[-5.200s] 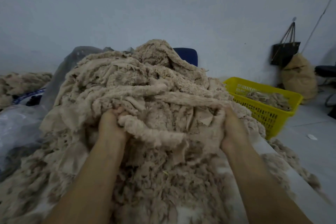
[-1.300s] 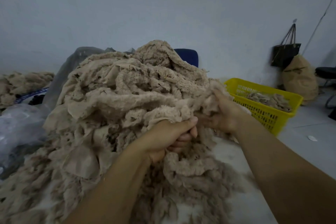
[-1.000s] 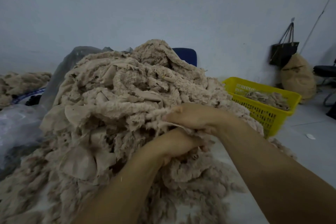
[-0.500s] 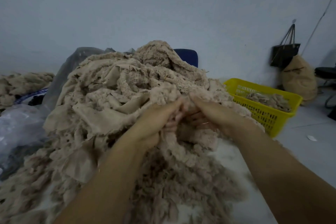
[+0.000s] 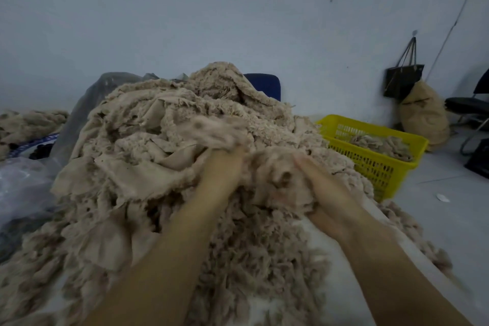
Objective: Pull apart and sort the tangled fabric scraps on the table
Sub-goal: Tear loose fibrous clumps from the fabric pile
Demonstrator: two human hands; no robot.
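Note:
A tall heap of tangled beige fabric scraps (image 5: 158, 145) covers the table in front of me. My left hand (image 5: 222, 169) is dug into the heap's front, fingers buried in a blurred clump of scraps. My right hand (image 5: 325, 190) cups a fluffy beige wad (image 5: 280, 180) from its right side, fingers curled round it. The wad sits between both hands, and my fingertips are hidden in fabric. Shredded loose scraps (image 5: 251, 254) lie below my wrists on the white table top (image 5: 299, 307).
A yellow plastic basket (image 5: 375, 164) holding some scraps stands at the right beside the table. A clear plastic bag (image 5: 23, 185) lies at the left, another scrap pile (image 5: 29, 122) behind it. A blue chair back (image 5: 264, 85), black bag (image 5: 402, 79) and tan sack (image 5: 423, 116) stand near the wall.
My hands have moved slightly apart, with the wad now bunched between them. My left hand has pushed higher into the heap, and scraps there are blurred by motion.

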